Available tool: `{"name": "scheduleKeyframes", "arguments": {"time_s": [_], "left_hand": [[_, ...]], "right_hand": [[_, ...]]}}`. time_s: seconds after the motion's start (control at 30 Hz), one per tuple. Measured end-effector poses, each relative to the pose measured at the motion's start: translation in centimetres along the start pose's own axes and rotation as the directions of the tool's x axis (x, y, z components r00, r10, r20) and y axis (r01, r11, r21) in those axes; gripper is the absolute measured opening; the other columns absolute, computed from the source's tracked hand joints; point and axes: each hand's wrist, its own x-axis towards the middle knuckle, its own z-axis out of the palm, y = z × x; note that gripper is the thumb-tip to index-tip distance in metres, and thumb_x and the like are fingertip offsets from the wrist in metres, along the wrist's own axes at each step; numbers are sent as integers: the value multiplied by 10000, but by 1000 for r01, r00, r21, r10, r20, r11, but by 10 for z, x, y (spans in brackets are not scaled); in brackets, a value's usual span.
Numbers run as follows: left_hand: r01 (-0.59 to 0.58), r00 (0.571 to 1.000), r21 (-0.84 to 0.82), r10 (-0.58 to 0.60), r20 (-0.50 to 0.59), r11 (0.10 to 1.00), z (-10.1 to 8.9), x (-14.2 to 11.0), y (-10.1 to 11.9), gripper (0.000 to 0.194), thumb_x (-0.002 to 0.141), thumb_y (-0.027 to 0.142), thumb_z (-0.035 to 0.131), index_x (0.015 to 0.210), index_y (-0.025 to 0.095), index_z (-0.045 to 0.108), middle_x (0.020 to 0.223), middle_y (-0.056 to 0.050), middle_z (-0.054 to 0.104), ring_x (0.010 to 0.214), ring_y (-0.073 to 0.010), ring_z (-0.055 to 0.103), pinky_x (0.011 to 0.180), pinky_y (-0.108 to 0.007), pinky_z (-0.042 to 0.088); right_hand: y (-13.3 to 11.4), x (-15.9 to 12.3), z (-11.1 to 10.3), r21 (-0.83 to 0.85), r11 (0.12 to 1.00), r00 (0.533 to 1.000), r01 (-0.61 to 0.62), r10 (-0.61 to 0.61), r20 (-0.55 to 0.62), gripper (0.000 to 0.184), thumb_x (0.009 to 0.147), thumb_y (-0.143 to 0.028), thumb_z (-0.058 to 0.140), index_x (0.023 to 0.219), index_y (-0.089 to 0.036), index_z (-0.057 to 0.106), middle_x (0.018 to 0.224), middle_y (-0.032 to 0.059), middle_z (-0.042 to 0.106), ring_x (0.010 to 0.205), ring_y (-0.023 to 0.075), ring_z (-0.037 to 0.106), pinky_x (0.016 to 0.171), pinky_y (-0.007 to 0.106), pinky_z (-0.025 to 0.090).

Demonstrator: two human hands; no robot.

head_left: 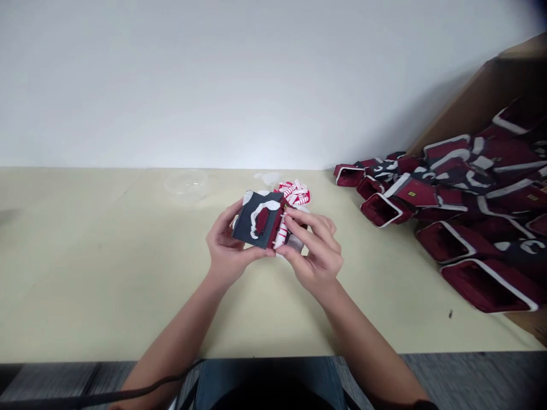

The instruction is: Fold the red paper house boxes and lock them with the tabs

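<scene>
My left hand (225, 246) is wrapped around a small model house (244, 222), raised over the middle of the table and tilted. Its dark grey roof carries white snow-like trim around a maroon opening, and the wall below is maroon. A white piece with red stripes (281, 232) lies against that wall. Fingers and thumb of my right hand (317, 246) close on the striped piece, pressing along its two ends. Just behind the house, several more red-and-white striped pieces (294, 192) are heaped together, partly hidden by the house.
At right, a cardboard box (474, 94) lies with several maroon model houses (410, 191) spilling from it onto the pale yellow table (106, 285). A clear round lid or dish (187, 183) sits toward the back left. A black cable (141, 392) crosses the lower left.
</scene>
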Motion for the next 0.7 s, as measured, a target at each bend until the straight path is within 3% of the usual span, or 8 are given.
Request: {"name": "scheduleKeyframes", "arguments": {"time_s": [0.17,0.3,0.47,0.6,0.7], "left_hand": [[-15,998,68,11,56,998,-9,-4,-12,841,533,376,937,1302,296,604,1191,-78,676,1117,-247,659,942,-325,548],[144,987,41,-146,73,989,-18,-17,-42,779,528,344,944,1239,252,638,1114,-81,680,1034,-229,674,873,-330,566],[445,894,66,-448,25,893,-27,-32,-67,791,458,322,958,1178,222,647,1132,-93,683,996,-236,672,815,-343,579],[558,824,157,-566,9,815,-29,-31,-70,811,423,359,955,1155,192,649,1142,-113,686,980,-266,676,800,-379,588],[590,794,248,-608,-6,768,-30,-24,-71,805,473,379,934,1201,208,636,1178,-116,677,1007,-277,673,807,-392,586]], "right_hand": [[4,-2,-3,-5,999,995,-36,36,97,344,884,-350,688,1225,-312,685,1179,67,710,975,246,677,834,423,438],[26,-17,7,-31,977,943,-210,211,258,253,873,-395,697,1100,-296,752,1162,63,721,1008,245,684,901,438,441],[54,-46,34,101,870,834,-482,420,358,264,855,-417,707,1068,-273,769,1166,75,726,1048,246,693,938,423,490],[62,-52,44,87,806,755,-586,504,419,270,835,-417,719,1068,-287,765,1145,51,738,1056,245,687,988,426,472],[62,-45,43,19,800,722,-600,531,443,377,849,-415,697,1202,-283,700,1198,47,719,1125,256,649,1054,464,400]]}}
